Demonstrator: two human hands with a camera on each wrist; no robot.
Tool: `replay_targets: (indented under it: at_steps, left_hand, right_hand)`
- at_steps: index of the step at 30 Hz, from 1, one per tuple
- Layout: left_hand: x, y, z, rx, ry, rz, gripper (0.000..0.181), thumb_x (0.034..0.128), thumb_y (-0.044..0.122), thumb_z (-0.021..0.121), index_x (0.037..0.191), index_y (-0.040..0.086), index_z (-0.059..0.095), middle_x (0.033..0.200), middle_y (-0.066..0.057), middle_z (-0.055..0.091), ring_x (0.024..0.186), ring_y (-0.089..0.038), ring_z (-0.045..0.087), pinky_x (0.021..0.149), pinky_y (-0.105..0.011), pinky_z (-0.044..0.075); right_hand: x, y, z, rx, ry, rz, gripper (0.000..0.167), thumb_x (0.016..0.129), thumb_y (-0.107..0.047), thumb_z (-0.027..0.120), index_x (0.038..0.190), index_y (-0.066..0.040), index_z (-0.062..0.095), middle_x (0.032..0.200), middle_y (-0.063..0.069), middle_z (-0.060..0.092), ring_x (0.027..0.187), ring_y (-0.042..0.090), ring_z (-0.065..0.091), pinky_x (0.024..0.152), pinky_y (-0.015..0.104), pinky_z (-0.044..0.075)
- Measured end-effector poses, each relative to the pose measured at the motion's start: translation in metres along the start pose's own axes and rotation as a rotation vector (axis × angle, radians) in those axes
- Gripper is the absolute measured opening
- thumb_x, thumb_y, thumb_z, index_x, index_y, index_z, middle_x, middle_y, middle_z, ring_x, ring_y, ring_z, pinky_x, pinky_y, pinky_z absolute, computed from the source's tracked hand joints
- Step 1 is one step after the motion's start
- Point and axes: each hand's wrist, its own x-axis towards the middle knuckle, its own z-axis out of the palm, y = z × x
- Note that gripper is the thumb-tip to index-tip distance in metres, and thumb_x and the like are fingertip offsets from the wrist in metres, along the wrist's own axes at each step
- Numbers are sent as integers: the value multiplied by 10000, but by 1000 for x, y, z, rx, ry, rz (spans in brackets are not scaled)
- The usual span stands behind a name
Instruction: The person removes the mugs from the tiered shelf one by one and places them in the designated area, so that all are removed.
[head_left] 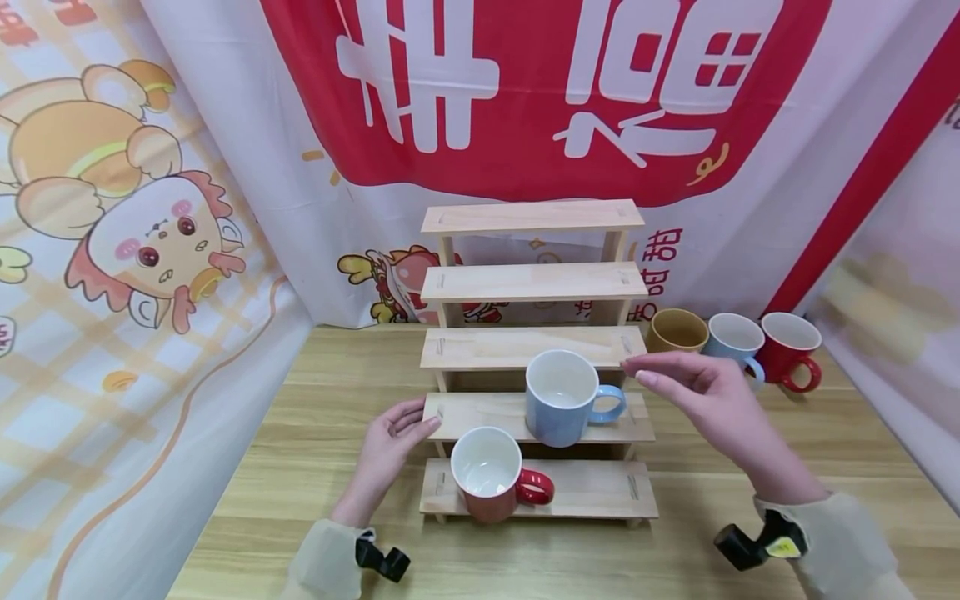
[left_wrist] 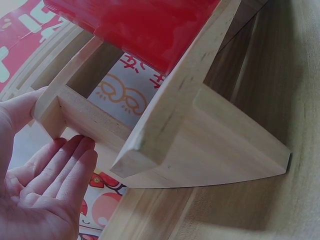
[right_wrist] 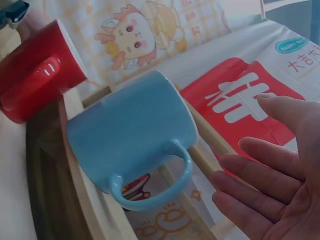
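Note:
A stepped wooden shelf rack (head_left: pixel 480 415) with several tiers stands upright on the table. On its lowest tier, toward the left, sits a red mug (head_left: pixel 491 502) with a white inside. A light blue mug (head_left: pixel 551 421) stands one tier higher, right of the middle; both handles point right. My left hand (head_left: pixel 393 442) grips the left end of that second tier, thumb above and fingers underneath in the left wrist view. To the right of the blue mug, my right hand (head_left: pixel 701 396) is held in the air with straight fingers, apart from the mug's handle (right_wrist: pixel 155 200) and holding nothing.
Behind my right hand, a mustard mug (head_left: pixel 677 331), another light blue mug (head_left: pixel 733 335) and another red mug (head_left: pixel 792 346) stand in a row on the wood-grain table (head_left: pixel 315 475). A printed cloth (head_left: pixel 247 125) hangs behind the rack and along the sides.

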Motion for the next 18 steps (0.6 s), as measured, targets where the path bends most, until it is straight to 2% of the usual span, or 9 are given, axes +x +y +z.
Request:
replay_targets:
  at_steps: [4, 11, 18]
  left_hand:
    - [0, 0, 0, -1, 2, -3, 533, 889, 191, 820, 1332, -16, 610, 1279, -203, 651, 1171, -303, 640, 925, -248, 542]
    - [-1, 0, 0, 4, 3, -5, 536, 886, 204, 824, 1331, -6, 613, 1287, -202, 648, 1175, -304, 638, 930, -248, 540]
    - [-1, 0, 0, 3, 2, 4, 527, 887, 203, 823, 1325, -7, 618, 1278, -200, 654, 1169, -303, 642, 931, -251, 541]
  right_hand:
    - [-1, 2, 9, 9, -34, 16, 296, 1008, -323, 674, 1242, -153, 735, 1199, -10, 724, 1101, 132, 665, 876, 229, 554]
    - [1, 8, 23, 70, -68, 22, 297, 985, -279, 714, 1232, -114, 733, 1202, 35, 721, 1052, 146, 694, 873, 242, 565]
    - [6, 18, 33, 74, -87, 64, 330, 980, -332, 714, 1211, -98, 737, 1200, 43, 713, 1022, 201, 688, 838, 272, 578]
